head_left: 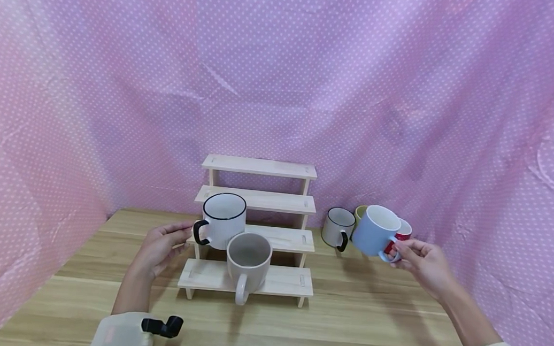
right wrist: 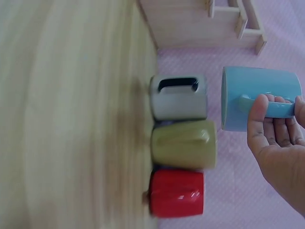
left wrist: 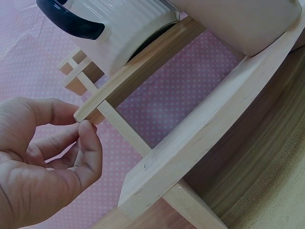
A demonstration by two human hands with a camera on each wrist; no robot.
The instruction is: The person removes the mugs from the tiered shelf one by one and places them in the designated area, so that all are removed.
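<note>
My right hand [head_left: 422, 266] holds a light blue mug [head_left: 372, 234] by its handle, up off the table. The right wrist view shows fingers curled round the handle of this mug [right wrist: 262, 78]. At the stepped wooden shelf stand [head_left: 274, 280], my left hand [head_left: 163, 248] pinches the left end of the second board from the bottom between thumb and finger [left wrist: 57, 110]. On that board sits a white mug with a black rim and black handle [head_left: 225, 228], close to the left hand. A beige mug [head_left: 248, 265] stands on the lowest board, its handle toward me.
Right of the stand, a grey-white mug with a black handle [head_left: 335, 230], a yellow mug [right wrist: 183, 145] and a red mug [right wrist: 177, 193] stand in a row on the wooden table [head_left: 344, 317]. Pink dotted cloth [head_left: 273, 87] hangs behind and at both sides.
</note>
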